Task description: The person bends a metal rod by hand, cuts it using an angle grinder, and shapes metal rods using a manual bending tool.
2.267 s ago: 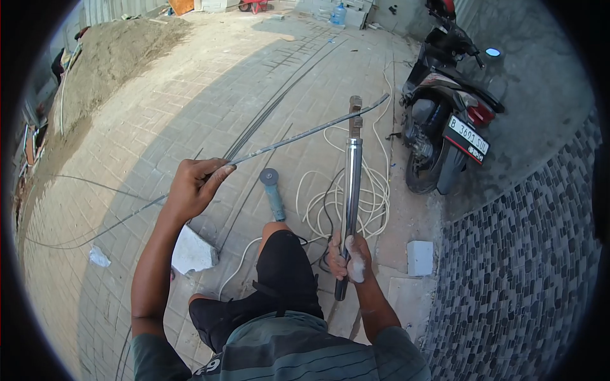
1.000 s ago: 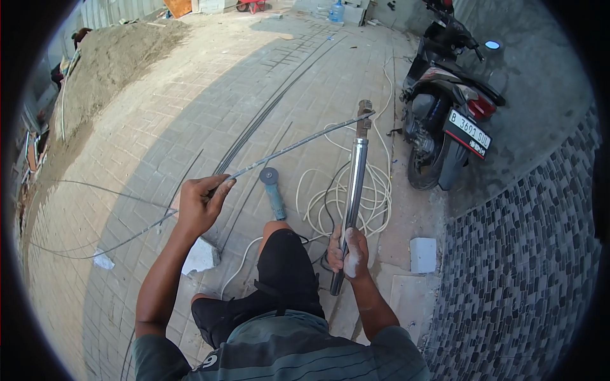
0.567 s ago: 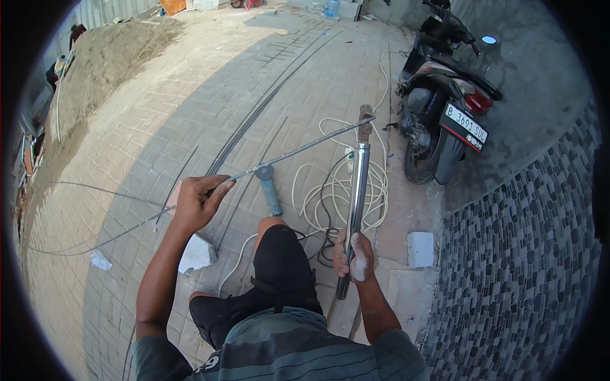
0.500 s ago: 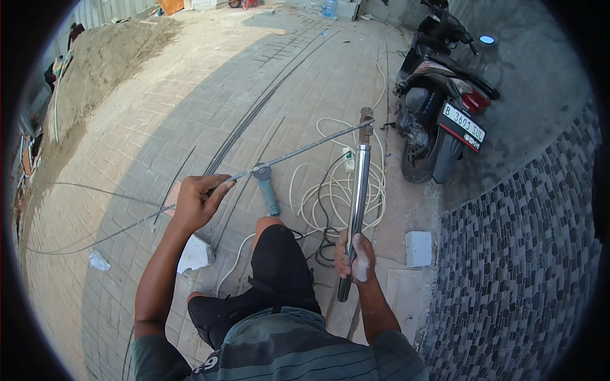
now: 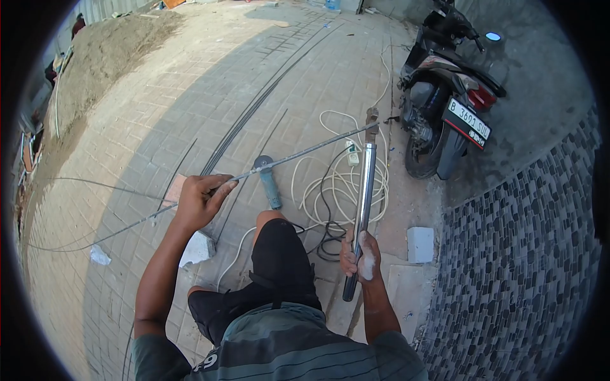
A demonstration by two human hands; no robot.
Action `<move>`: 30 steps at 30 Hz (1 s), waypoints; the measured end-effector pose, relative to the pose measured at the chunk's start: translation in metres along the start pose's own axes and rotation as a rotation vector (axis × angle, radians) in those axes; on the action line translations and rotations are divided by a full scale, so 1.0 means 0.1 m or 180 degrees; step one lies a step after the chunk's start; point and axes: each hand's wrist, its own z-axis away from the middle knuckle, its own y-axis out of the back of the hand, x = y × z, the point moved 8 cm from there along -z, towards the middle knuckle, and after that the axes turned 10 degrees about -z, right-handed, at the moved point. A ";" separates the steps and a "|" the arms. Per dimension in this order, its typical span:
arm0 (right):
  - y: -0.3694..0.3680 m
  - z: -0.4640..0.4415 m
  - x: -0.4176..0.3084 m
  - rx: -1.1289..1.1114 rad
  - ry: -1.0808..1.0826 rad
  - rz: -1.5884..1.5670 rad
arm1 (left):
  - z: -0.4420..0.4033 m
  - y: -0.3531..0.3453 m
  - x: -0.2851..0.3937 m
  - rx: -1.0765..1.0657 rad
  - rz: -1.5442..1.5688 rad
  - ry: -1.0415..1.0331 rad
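Note:
My left hand (image 5: 204,198) is closed round a long thin metal rod (image 5: 305,151), which runs from the far left up to the right. The rod's right end meets the notched head of a shiny metal bar tool (image 5: 366,184). My right hand (image 5: 360,255) is wrapped round the lower part of that tool, which stands nearly upright in view. Beneath the rod, an angle grinder (image 5: 269,184) lies on the paving. A coiled pale cable (image 5: 305,190) lies on the ground behind the tool.
A motorbike (image 5: 445,101) stands at the upper right. White blocks lie near my right forearm (image 5: 420,245) and beside my left knee (image 5: 198,247). Several long rods (image 5: 244,117) lie on the paving ahead. A sand heap (image 5: 105,54) rises at the upper left, with a person (image 5: 77,25) beyond.
The tool and my right hand have moved down and slightly right. The rod's right end is lower than at first, against the tool's head. Both hands keep their hold.

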 end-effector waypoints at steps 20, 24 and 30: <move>0.03 0.01 0.00 -0.0089 -0.0067 0.0091 | -0.05 -0.01 -0.05 -0.0014 -0.0042 0.0037; -0.04 -0.02 0.03 -0.0094 -0.0002 -0.0011 | -0.06 0.00 -0.06 0.0090 0.0035 -0.0013; -0.10 -0.06 0.14 0.0064 0.0209 -0.0025 | -0.05 0.05 -0.02 0.0213 0.0038 -0.0003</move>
